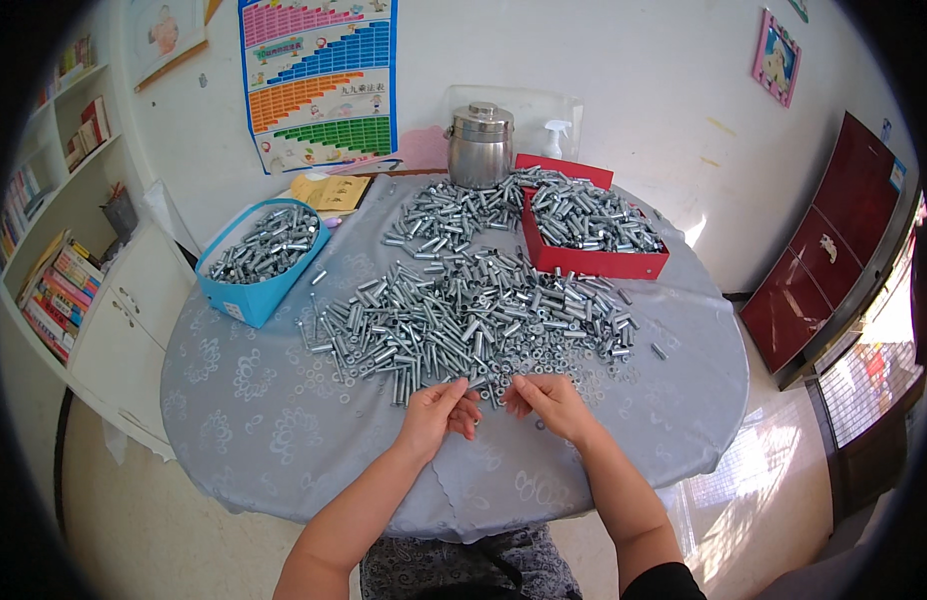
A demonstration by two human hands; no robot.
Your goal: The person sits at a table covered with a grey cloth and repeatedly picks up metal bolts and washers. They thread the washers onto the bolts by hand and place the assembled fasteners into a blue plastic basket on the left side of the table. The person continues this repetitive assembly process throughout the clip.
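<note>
My left hand [439, 418] is at the near edge of a large heap of metal bolts and sleeves [439, 315], its thumb and fingers drawn together. A small ring shows by its lower fingers, but I cannot make out what it grips. Just to the right is my right hand [549, 402], thumb against a bent forefinger; anything in that pinch is too small to name. A narrow gap separates the hands. Between and beyond them lie loose parts. Flat washers [589, 375] are scattered along the near right of the heap, with more washers [314, 375] at its left.
A light-blue box [249, 302] of metal parts stands at the left of the grey-clothed table [254, 450]. An open red box [609, 264], also full, is at the back right. Behind the heap stand a steel canister [481, 150] and a spray bottle [555, 140].
</note>
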